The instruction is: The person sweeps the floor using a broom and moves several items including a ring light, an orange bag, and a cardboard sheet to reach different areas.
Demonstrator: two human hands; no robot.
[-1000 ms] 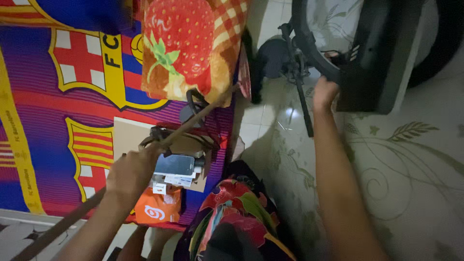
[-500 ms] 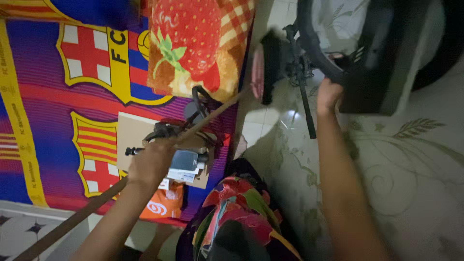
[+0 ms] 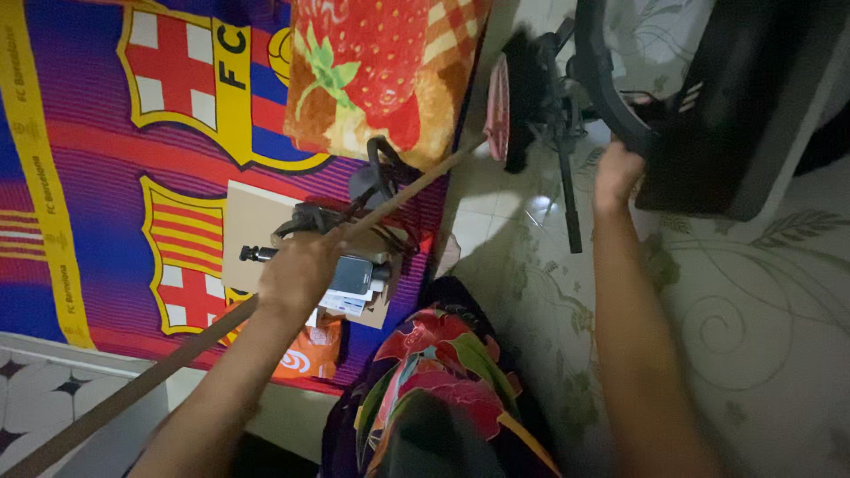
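Note:
My left hand (image 3: 299,272) grips a long brown wooden stick (image 3: 403,191) near its middle. The stick runs from the lower left corner up to a dark pink-faced head (image 3: 512,97) on the floor by the mattress edge. My right hand (image 3: 617,173) is closed on the rim of a black curved part (image 3: 604,80) beside a black box-shaped object (image 3: 735,106). A thin black rod (image 3: 567,181) leans on the floor between the two hands.
A striped blue, red and yellow blanket (image 3: 106,168) covers the mattress at left, with a strawberry-print pillow (image 3: 381,71) on it. A cardboard sheet (image 3: 252,221), tangled black cables, a phone-like device (image 3: 354,274) and an orange packet (image 3: 305,358) lie under my left hand. Pale patterned floor (image 3: 753,319) spreads right.
The view has shifted so everything sits further right and lower. My left hand has slid up the stick, and the stick's head has moved up nearer the black rod.

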